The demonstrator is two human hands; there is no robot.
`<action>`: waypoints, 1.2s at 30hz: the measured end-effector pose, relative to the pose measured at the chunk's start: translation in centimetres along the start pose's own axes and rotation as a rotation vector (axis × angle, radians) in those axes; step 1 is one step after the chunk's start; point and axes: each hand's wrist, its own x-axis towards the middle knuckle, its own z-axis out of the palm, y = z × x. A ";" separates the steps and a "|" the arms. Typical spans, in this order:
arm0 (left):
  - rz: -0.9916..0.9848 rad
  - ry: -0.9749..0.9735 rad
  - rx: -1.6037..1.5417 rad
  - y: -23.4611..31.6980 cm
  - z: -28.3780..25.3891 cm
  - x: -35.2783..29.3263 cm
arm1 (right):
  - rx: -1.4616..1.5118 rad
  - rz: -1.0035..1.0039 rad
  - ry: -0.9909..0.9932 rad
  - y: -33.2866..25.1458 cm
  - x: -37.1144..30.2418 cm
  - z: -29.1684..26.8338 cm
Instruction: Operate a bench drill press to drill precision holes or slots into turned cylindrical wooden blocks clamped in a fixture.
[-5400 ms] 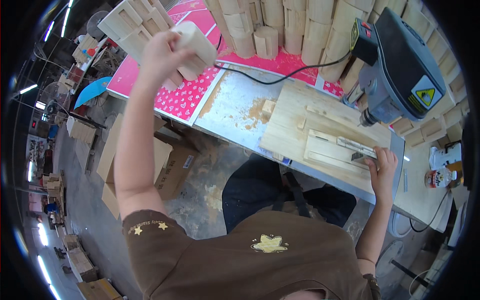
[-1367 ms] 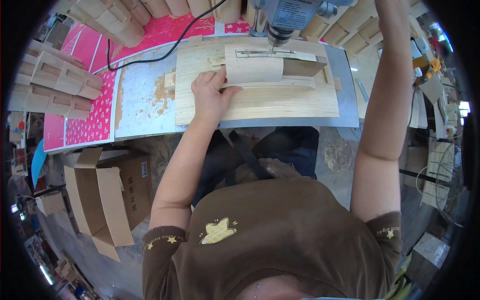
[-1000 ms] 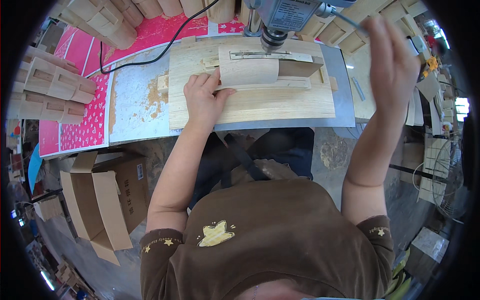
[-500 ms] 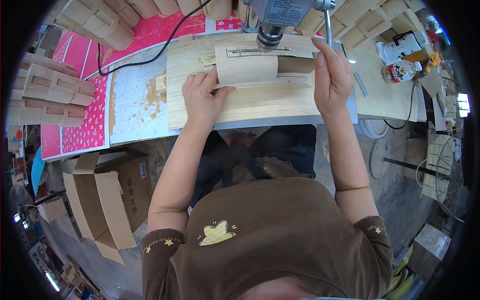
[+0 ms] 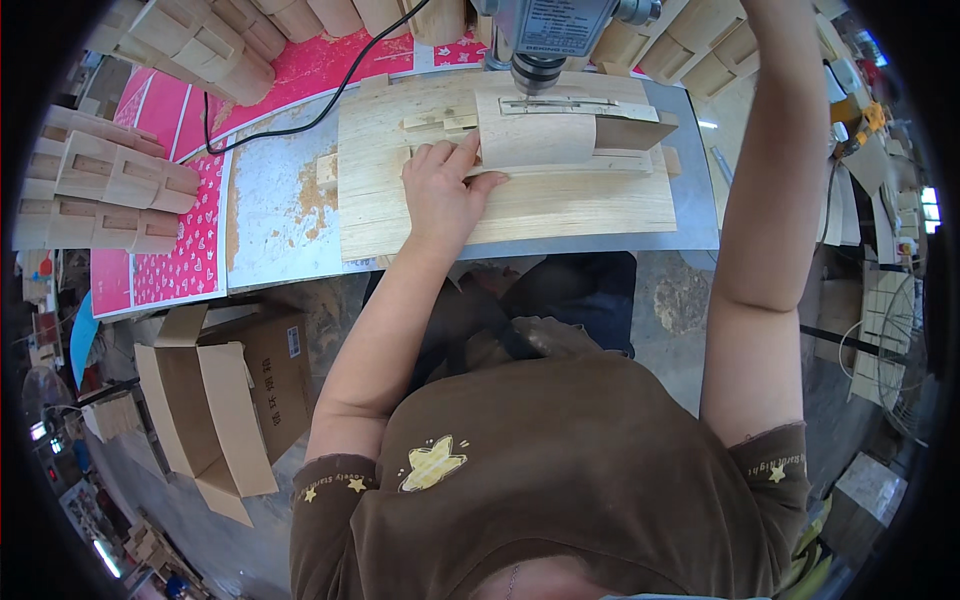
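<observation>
A pale curved wooden piece (image 5: 538,138) lies in a wooden jig on a flat board (image 5: 420,220), below the chuck (image 5: 537,74) of a drill press (image 5: 565,25). My left hand (image 5: 440,195) rests at the piece's left end. Its index fingertip touches that end, the thumb stretches apart toward the jig's front rail (image 5: 570,168), and the other fingers lie on the board. A narrow slotted strip (image 5: 560,106) runs along the top of the piece. Of my right arm (image 5: 770,170) only the raised forearm shows; the hand is cut off by the upper edge.
Stacks of curved wooden pieces with recesses (image 5: 125,180) stand at the left and along the back. A black cable (image 5: 290,132) crosses the table. Sawdust (image 5: 310,205) lies left of the board. On the floor is an open cardboard box (image 5: 230,400); a fan (image 5: 895,340) stands at right.
My left hand and the curved wooden piece have shifted right, the piece's right end now further out. My right hand has left the drill press handle area and gone up out of view.
</observation>
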 end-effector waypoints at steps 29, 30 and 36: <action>0.000 0.000 0.013 0.5 -0.7 0.5 | 0.035 0.146 0.186 -1.3 -1.1 0.1; -0.011 -0.011 -0.006 0.8 -0.7 0.7 | -0.018 0.174 0.173 0.0 0.5 0.5; -0.039 0.018 -0.223 0.3 0.2 1.0 | 0.196 0.209 0.069 1.7 -2.6 1.5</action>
